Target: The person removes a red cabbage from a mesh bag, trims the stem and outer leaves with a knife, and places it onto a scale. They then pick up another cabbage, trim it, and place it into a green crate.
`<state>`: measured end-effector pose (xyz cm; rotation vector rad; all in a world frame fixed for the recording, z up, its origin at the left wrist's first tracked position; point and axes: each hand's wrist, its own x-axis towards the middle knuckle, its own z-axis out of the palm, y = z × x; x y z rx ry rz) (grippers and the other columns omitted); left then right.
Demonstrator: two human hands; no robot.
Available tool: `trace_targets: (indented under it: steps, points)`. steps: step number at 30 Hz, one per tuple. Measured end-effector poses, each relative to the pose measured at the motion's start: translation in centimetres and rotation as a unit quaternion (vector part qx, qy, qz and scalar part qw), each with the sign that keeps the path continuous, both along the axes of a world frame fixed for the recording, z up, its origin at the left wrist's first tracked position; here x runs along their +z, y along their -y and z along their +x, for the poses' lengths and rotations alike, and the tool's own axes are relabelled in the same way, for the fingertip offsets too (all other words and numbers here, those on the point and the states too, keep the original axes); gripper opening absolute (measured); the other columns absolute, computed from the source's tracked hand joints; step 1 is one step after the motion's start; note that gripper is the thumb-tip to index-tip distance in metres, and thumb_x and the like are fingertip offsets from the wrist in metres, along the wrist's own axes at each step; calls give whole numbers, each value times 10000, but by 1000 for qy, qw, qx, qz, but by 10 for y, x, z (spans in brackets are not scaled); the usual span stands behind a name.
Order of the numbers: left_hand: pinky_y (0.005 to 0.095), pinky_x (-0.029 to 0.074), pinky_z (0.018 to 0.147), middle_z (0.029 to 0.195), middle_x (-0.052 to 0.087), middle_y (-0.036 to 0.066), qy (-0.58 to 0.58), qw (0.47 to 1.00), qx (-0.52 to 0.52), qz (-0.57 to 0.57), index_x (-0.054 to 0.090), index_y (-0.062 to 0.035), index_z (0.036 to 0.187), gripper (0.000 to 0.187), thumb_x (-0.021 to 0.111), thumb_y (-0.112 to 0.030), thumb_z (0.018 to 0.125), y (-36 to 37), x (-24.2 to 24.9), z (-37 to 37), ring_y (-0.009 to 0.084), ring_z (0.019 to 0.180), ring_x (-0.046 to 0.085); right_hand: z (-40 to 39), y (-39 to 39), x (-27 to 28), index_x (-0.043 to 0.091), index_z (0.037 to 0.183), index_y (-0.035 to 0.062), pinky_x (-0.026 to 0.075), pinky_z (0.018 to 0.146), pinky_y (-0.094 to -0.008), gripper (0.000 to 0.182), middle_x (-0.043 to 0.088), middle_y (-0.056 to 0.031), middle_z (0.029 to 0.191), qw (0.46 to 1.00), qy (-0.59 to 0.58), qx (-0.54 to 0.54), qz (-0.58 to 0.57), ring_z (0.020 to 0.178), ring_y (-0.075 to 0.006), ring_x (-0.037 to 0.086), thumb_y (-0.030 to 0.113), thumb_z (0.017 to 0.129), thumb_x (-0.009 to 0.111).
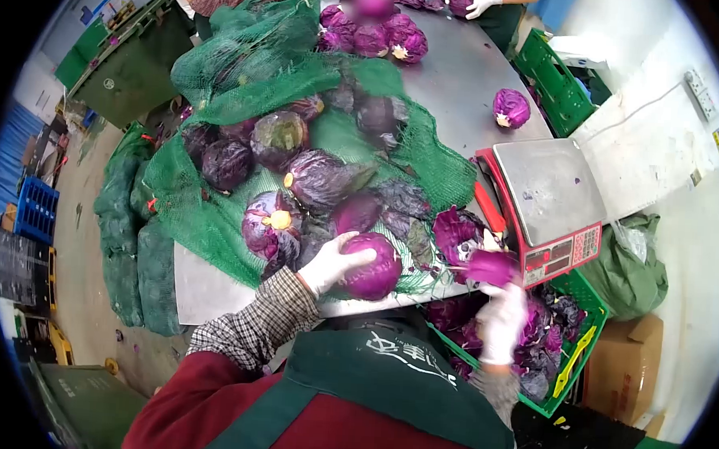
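My left hand [333, 265], in a white glove, grips the side of a smooth red cabbage [376, 268] at the table's near edge. Motion blurs my gloved right hand [502, 323], which holds a bright purple cabbage leaf [491, 268] above the green crate [560, 398]. Loose leaves and trimmings [456, 234] lie between the cabbage and the scale. Just beyond my left hand rests a cabbage with a pale cut stem [272, 220]. Several darker cabbages [325, 178] sit on the spread green net [348, 138].
A red scale [550, 186] stands on the table's right side, with a red-handled tool [489, 207] beside it. One cabbage [511, 108] lies beyond the scale. Filled net sacks [123, 228] stand at the left. Two people in white gloves handle cabbages at the far end.
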<state>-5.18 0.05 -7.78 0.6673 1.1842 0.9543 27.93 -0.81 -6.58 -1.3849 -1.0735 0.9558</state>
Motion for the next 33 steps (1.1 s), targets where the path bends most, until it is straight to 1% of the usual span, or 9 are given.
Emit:
trace_targets:
  steps: [1,5,9,11,15,17,22,28,33]
  points:
    - [358,502,979,1220,613,151,81,997,13,-2,450,65,1347,704,786,-258,819,-3,-3,-5,216,1096,613,29,11,26,546,1222,12,467,484,-253,286,643,-59,822,992,-112,-31,-53,539,-110,520,172,1020,423]
    - [361,552,896,1154,633,135,101,994,41,23,513,55,1264,546,763,-184,841,-18,9,21,214,1031,640,119,47,48,365,1450,-7,448,572,-280,602,641,-79,770,924,315,-83,-199,607,-144,554,288,971,581]
    - [340,554,875,1154,625,178,-134,989,-26,48,491,85,1257,708,817,-323,779,-43,5,54,231,1024,645,29,17,64,457,1392,35,528,690,-299,566,654,-154,895,964,255,80,-6,779,-206,636,181,895,686]
    - [333,546,880,1154,628,198,-141,986,-76,52,475,105,1274,808,827,-393,745,-52,15,59,234,1009,653,-21,-7,46,534,1298,63,555,744,-322,478,645,-152,1039,879,380,188,220,882,-262,661,125,854,701]
    - [307,526,806,1050,668,246,-279,944,-156,82,471,150,1285,1018,760,-629,695,-71,-14,59,246,967,674,-78,-22,17,600,1192,59,490,870,-370,424,592,-136,1166,912,277,240,185,1019,-290,596,14,787,716]
    - [333,522,816,1039,688,228,-260,947,-153,111,587,112,1185,860,747,-599,729,-81,-40,59,271,935,677,-79,-26,19,580,1211,65,477,865,-389,426,572,-136,1154,894,318,257,186,1006,-312,578,61,806,709]
    - [347,508,848,989,700,226,-321,921,-198,97,691,57,1028,695,700,-593,783,-77,30,67,284,942,678,-71,-38,19,591,1176,97,526,741,-384,376,564,-100,1071,869,353,286,195,902,-288,618,156,824,708]
    - [394,482,913,1084,660,261,-361,873,-300,129,700,-8,1066,699,554,-656,846,-90,27,69,346,1056,636,-62,-48,25,595,1056,71,517,741,-366,263,536,-104,996,862,350,312,194,880,-278,605,175,841,707]
    - [369,521,850,1071,673,253,-409,862,-289,81,666,38,1124,762,643,-647,788,-92,41,76,303,989,666,-57,-56,-1,591,978,53,516,709,-367,153,538,-124,941,899,222,347,152,823,-305,614,133,871,666]
